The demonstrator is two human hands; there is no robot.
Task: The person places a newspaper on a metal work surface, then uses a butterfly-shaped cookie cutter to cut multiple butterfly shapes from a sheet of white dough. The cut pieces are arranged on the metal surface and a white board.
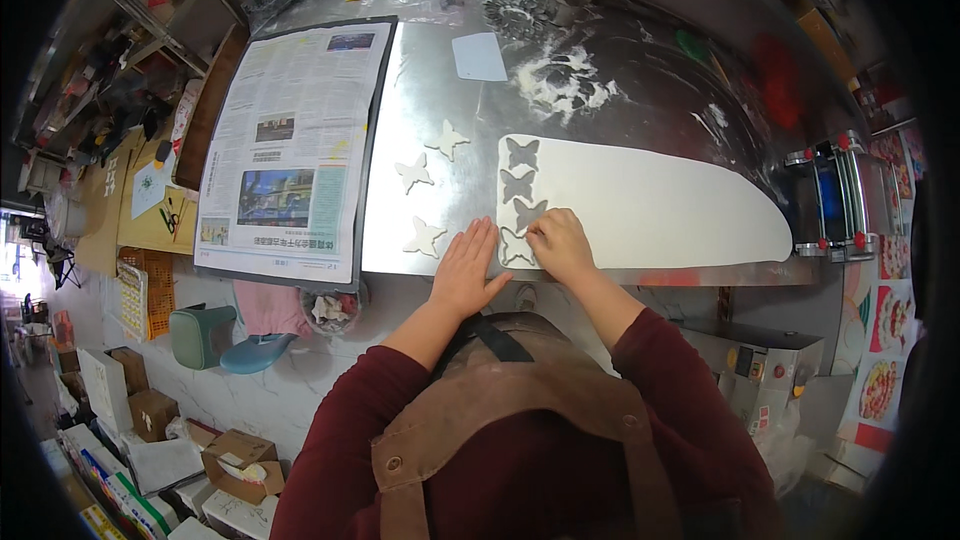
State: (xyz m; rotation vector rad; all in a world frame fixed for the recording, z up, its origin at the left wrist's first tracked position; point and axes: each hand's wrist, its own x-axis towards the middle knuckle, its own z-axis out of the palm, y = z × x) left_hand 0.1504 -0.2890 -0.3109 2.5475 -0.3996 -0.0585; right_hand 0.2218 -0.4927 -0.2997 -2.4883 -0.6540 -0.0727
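Observation:
A sheet of white dough [652, 202] lies flat along the front of the steel table. Butterfly-shaped holes run down its left end, and the metal shows through the upper ones. In the lowest hole sits a cut butterfly-shaped dough piece [517, 249], a dark gap around part of its outline. The fingertips of my right hand [561, 241] are pinched at this piece's right wing. Just left of the sheet, my left hand [468, 270] rests palm down with its thumb spread, holding nothing. Beyond it lie three loose dough butterflies, an upper one [448, 141], a middle one [414, 173] and a lower one [425, 237].
Newspaper [289, 142] covers a dark board on the left. A pale plastic scraper [480, 57] and scattered flour [562, 86] lie farther back. A hand-cranked-style roller machine [831, 195] stands at the right end. Below the table's front edge are a stool [201, 336] and a bin [330, 307].

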